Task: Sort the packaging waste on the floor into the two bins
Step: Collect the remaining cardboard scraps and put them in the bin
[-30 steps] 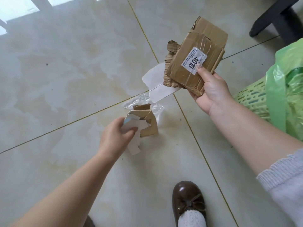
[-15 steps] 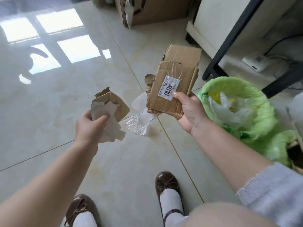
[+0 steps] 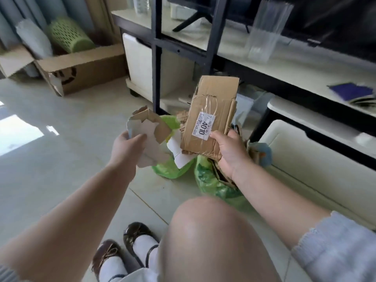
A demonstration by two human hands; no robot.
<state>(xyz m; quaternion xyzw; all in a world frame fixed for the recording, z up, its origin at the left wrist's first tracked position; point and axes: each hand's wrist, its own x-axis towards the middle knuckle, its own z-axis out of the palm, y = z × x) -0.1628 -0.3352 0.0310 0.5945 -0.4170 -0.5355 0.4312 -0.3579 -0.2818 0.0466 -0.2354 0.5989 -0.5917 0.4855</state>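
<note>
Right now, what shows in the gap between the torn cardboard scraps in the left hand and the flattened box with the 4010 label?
In the head view, between the torn cardboard scraps and the flattened box show the green bin liner and a white paper piece, tucked under the box's lower edge.

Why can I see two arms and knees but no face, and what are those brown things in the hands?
The camera sits on the person's head and looks down, so you see what they see: their own arms, a knee and their brown shoes on the tiled floor. There is only this one picture, taken from above.

The left hand holds torn scraps of cardboard and paper. The right hand has a firm grip on a flattened cardboard box with a white label reading 4010.

Under the hands are two bins lined with green bags. One bag already has cardboard in it. The person is sorting rubbish, and the hands are right above the bins.

Behind is a shelf and a big open cardboard box.
</note>
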